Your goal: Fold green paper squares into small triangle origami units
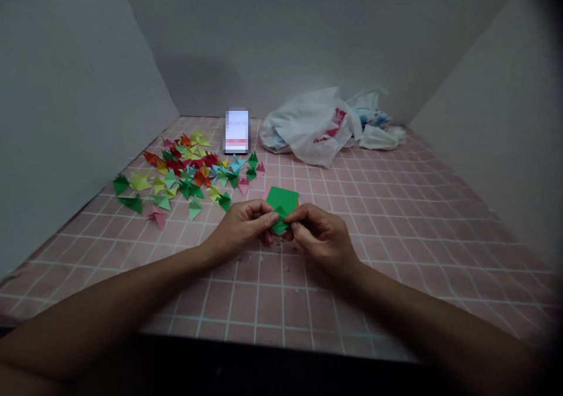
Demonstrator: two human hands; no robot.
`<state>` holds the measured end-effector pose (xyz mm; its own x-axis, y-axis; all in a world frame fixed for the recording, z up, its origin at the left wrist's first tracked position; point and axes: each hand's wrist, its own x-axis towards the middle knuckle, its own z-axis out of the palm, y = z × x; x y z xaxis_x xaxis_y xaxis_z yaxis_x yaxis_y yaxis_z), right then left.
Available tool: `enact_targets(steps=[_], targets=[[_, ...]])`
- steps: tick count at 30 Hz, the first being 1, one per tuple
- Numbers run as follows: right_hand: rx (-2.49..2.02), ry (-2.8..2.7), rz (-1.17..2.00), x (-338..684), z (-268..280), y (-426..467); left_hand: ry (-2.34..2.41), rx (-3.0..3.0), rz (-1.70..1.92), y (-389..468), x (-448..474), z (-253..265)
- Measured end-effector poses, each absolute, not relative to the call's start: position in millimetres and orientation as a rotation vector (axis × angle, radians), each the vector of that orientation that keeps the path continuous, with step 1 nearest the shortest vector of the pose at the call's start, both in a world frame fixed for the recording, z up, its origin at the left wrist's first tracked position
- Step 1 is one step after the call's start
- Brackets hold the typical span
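Between both hands is a small green piece of folded paper (280,227), its pointed lower end tilted toward me. My left hand (248,223) pinches its left side with thumb and forefinger. On the right side, my right hand (323,234) grips it the same way, fingertips close to those of the left. Just behind it lies a stack of square paper sheets (284,196), green on top, with pink and orange edges peeking out. The fingers cover part of the folded piece, so its full shape is hidden.
Many colourful folded paper figures (189,170) are heaped at the left. A lit phone (236,131) stands behind them. White plastic bags (310,126) lie against the back wall. The pink checked tablecloth (396,220) runs between pale side walls.
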<state>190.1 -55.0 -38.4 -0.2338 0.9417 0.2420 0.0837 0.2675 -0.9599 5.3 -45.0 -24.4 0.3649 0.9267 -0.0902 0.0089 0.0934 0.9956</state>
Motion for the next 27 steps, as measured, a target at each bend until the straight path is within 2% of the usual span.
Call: enact_targets(steps=[11,27], targets=[[-0.940,-1.336,1.682,191.8,-40.4,-45.1,1.024,1.455,0.862,-45.5,4.8,-29.0],[-0.927,-1.264,1.592,192.1,-39.7,-45.7,0.967,1.228,0.856,-45.4,7.4,-24.7]])
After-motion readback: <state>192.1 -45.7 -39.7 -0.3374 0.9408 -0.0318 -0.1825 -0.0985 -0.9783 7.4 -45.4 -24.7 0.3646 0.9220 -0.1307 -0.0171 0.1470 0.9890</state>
